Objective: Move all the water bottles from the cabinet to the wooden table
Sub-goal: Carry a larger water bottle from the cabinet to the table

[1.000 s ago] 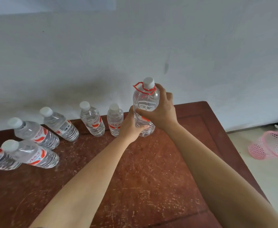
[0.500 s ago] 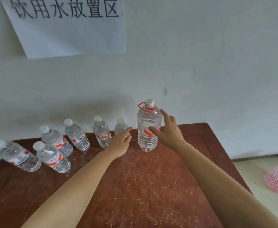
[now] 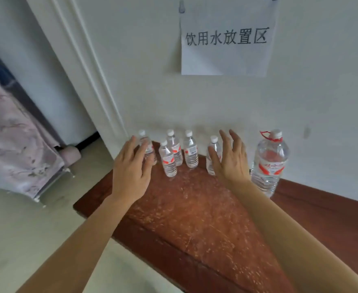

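A large water bottle (image 3: 269,161) with a red handle ring stands upright on the wooden table (image 3: 195,212) by the wall. To its left stand several small water bottles (image 3: 174,153) with red labels, all upright. My right hand (image 3: 230,159) hovers with spread fingers just left of the large bottle and holds nothing; it partly hides one small bottle (image 3: 213,144). My left hand (image 3: 131,166) is open over the table's left corner, in front of the leftmost small bottle (image 3: 145,142).
A paper sign (image 3: 226,39) with writing hangs on the white wall above the bottles. A white door frame (image 3: 85,70) runs down at the left. A pink flowered cloth (image 3: 11,140) covers something on the floor at far left.
Both hands let go of the large bottle, which now stands alone on the table, and moved left with fingers spread. The view swung left and up, bringing the door frame and cloth into sight.
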### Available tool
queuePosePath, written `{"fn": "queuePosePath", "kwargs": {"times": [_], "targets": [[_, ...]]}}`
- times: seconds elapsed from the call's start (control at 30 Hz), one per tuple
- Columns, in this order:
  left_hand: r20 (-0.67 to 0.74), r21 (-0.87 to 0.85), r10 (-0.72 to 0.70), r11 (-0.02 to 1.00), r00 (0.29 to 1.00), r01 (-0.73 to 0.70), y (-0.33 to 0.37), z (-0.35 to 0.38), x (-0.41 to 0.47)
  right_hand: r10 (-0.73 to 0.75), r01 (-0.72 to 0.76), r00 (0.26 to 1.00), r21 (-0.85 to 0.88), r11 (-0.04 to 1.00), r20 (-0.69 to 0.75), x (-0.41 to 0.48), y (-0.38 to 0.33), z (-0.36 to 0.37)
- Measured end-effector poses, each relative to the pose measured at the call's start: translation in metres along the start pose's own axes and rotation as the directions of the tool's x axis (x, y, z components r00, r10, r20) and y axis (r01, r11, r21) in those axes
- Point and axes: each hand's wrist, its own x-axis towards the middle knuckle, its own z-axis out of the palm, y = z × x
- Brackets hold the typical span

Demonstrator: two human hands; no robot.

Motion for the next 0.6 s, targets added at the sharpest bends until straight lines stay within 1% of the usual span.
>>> {"fn": "queuePosePath", "kwargs": {"times": [0.07, 0.1, 0.17, 0.27, 0.3, 0.33, 0.4, 0.43, 0.47, 0.5, 0.53, 0.57, 0.6], "targets": [[-0.035, 0.118, -0.057, 0.991, 0.998, 0.061, -0.034, -0.043, -0.03, -0.111, 0.108, 0.992, 0.061, 0.992, 0.051, -0.006, -0.053, 0.033], [-0.056, 0.17, -0.124, 0.977, 0.991, 0.132, -0.056, -0.071, -0.05, -0.179, 0.17, 0.98, 0.108, 0.98, 0.083, -0.013, -0.088, 0.05], [-0.143, 0.244, -0.235, 0.933, 0.962, 0.264, -0.096, -0.127, -0.095, -0.321, 0.29, 0.936, 0.198, 0.936, 0.144, -0.032, -0.158, 0.079], [-0.277, 0.309, -0.336, 0.856, 0.9, 0.415, -0.143, -0.204, -0.162, -0.49, 0.425, 0.854, 0.308, 0.851, 0.173, -0.065, -0.255, 0.111], [-0.324, 0.321, -0.369, 0.823, 0.871, 0.468, -0.156, -0.23, -0.186, -0.547, 0.471, 0.819, 0.345, 0.812, 0.17, -0.077, -0.289, 0.117], [-0.399, 0.326, -0.399, 0.78, 0.826, 0.534, -0.174, -0.261, -0.218, -0.622, 0.531, 0.768, 0.393, 0.751, 0.151, -0.096, -0.333, 0.125], [-0.485, 0.341, -0.432, 0.707, 0.76, 0.62, -0.197, -0.315, -0.277, -0.708, 0.589, 0.698, 0.474, 0.654, 0.109, -0.131, -0.411, 0.143], [-0.509, 0.355, -0.438, 0.678, 0.741, 0.644, -0.202, -0.33, -0.298, -0.729, 0.6, 0.679, 0.502, 0.622, 0.092, -0.143, -0.439, 0.146], [-0.553, 0.361, -0.468, 0.61, 0.689, 0.705, -0.214, -0.362, -0.344, -0.775, 0.635, 0.63, 0.548, 0.545, 0.041, -0.178, -0.493, 0.157], [-0.577, 0.357, -0.492, 0.567, 0.652, 0.743, -0.22, -0.382, -0.374, -0.797, 0.634, 0.603, 0.585, 0.506, 0.035, -0.202, -0.53, 0.163], [-0.584, 0.357, -0.505, 0.544, 0.636, 0.76, -0.227, -0.4, -0.397, -0.805, 0.636, 0.593, 0.607, 0.477, 0.012, -0.224, -0.561, 0.169], [-0.609, 0.358, -0.522, 0.492, 0.597, 0.794, -0.235, -0.422, -0.43, -0.835, 0.632, 0.549, 0.644, 0.43, 0.018, -0.256, -0.599, 0.171], [-0.626, 0.35, -0.549, 0.436, 0.553, 0.829, -0.242, -0.442, -0.461, -0.863, 0.665, 0.504, 0.654, 0.36, -0.037, -0.288, -0.633, 0.175]]}}
